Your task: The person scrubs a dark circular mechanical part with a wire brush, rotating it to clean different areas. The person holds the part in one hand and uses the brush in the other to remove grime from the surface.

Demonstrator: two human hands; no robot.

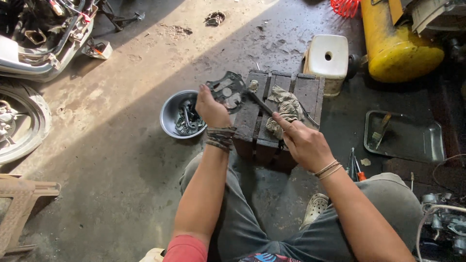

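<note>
Left hand (209,107) around metal plate (227,90)

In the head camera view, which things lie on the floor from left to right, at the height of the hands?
Tyre → grey bowl of metal parts → left hand with a dark metal plate → wooden crate → right hand → metal tray.

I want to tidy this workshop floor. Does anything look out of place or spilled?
Nothing is clearly spilled. A crumpled rag lies loose on the dark wooden block, and small debris sits on the stained concrete floor.
</note>
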